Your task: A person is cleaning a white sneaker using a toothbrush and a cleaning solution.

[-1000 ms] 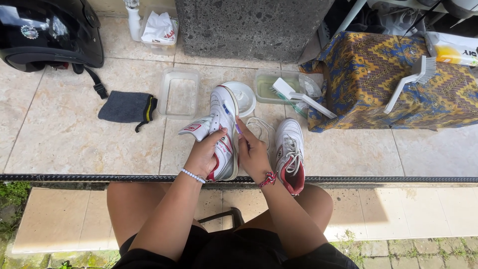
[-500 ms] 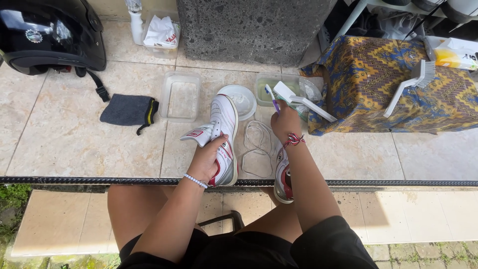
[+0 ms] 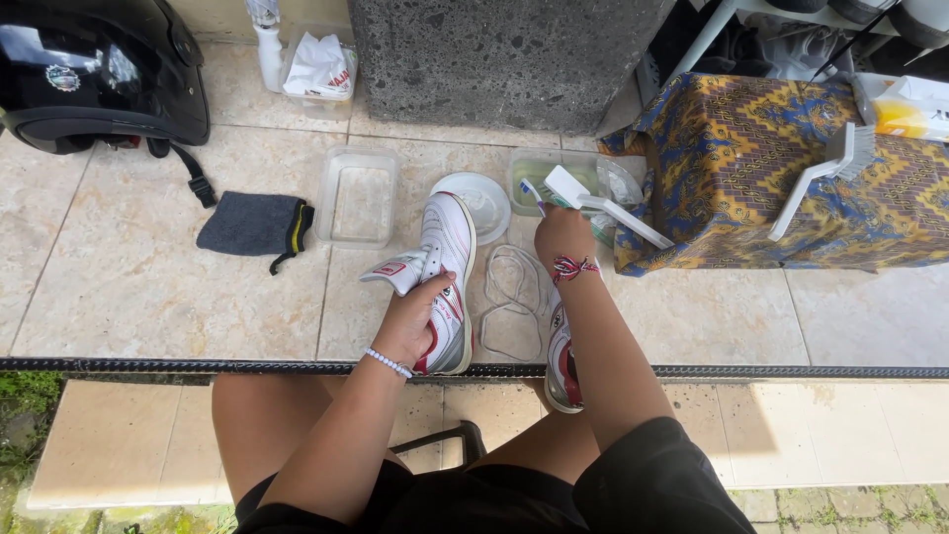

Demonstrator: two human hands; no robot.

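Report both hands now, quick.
Left hand: closed, holding the white shoe.
Right hand: closed around a toothbrush at the tub.

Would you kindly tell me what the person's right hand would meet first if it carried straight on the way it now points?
The right hand points up the picture. It would probably first meet the white scrub brush lying across the clear tub of yellowish water; depth is hard to judge.

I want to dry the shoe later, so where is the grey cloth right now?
In the head view the grey cloth lies on the tiled floor at left, between the black helmet and the empty clear plastic container, left of the left hand.
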